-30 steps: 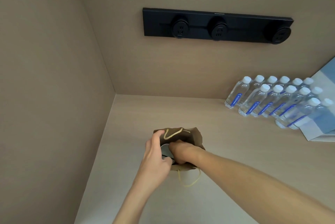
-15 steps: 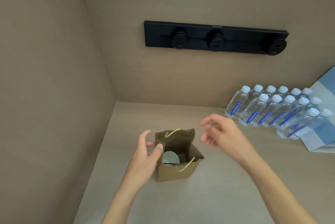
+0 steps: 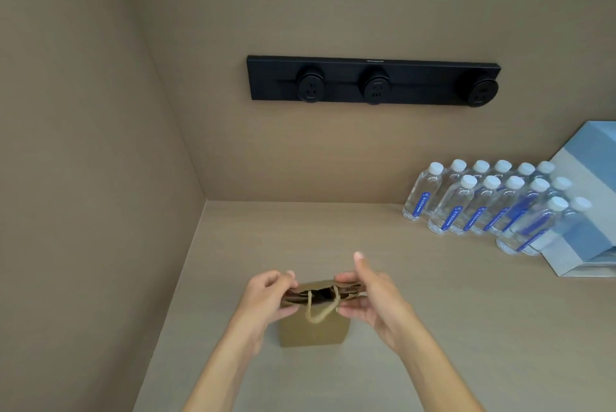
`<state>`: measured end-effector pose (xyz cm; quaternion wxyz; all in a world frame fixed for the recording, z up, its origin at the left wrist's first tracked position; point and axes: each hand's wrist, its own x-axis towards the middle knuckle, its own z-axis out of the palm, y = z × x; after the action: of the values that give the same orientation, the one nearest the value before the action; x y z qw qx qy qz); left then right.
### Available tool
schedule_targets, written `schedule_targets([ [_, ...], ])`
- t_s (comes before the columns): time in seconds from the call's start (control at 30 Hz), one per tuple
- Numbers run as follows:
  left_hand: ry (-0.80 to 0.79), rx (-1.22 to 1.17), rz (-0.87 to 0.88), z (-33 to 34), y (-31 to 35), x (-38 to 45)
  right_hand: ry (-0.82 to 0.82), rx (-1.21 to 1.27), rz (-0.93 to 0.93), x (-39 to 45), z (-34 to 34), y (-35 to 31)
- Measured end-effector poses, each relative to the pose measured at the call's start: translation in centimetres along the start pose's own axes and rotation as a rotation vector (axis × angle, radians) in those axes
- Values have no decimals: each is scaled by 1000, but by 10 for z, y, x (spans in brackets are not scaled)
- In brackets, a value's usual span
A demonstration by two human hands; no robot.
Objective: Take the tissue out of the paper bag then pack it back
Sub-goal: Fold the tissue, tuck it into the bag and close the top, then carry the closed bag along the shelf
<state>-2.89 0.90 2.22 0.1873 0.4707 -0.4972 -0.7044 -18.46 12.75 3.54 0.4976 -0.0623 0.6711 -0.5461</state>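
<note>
While both hands are squeezing the bag (image 3: 313, 328) top: the mouth is going down to a thin dark slit, low in the middle of the frame.
Left hand (image 3: 266, 298): is pinching the left end of the bag top, with its fingers curled tight on the paper.
Right hand (image 3: 370, 301): is pinching the right end between thumb and fingers, with one finger sticking up free.
Change: a second ago the right hand was reaching deep inside the bag. Half a second ago it was up in the air and looking empty, and the mouth was gaping wide with a pale round thing sitting inside. Now the right hand is helping to press the top flat.
Tissue: is not showing now, as the slit is too dark to see into. I am guessing it is that pale round thing and is lying inside the bag.
Handle (image 3: 318, 310): is hanging down the front of the bag in a loop.
Meaning: the packing-back part is looking nearly done, with only the closing going on.
Bottles (image 3: 483, 208): are standing well apart, at the right of the frame.
</note>
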Motion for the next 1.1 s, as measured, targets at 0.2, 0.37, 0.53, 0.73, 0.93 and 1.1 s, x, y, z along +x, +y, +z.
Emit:
schedule_targets([
  [0.2, 73, 352, 98, 2, -18, 3, 46, -195, -187, 2, 3, 23],
  [0.37, -32, 517, 238, 1, -37, 10, 97, -385, -314, 11, 2, 48],
  [0.53, -4, 501, 330, -8, -57, 19, 193, -332, -383, 22, -6, 70],
  [0.73, -15, 394, 406, -19, -69, 17, 266, -154, -452, 11, -13, 93],
  [0.93, -198, 394, 465, 17, -68, -11, 436, -35, -538, -48, -45, 107],
  [1.1, -419, 366, 499, 84, -68, -49, 655, 74, -594, -118, -95, 128],
])
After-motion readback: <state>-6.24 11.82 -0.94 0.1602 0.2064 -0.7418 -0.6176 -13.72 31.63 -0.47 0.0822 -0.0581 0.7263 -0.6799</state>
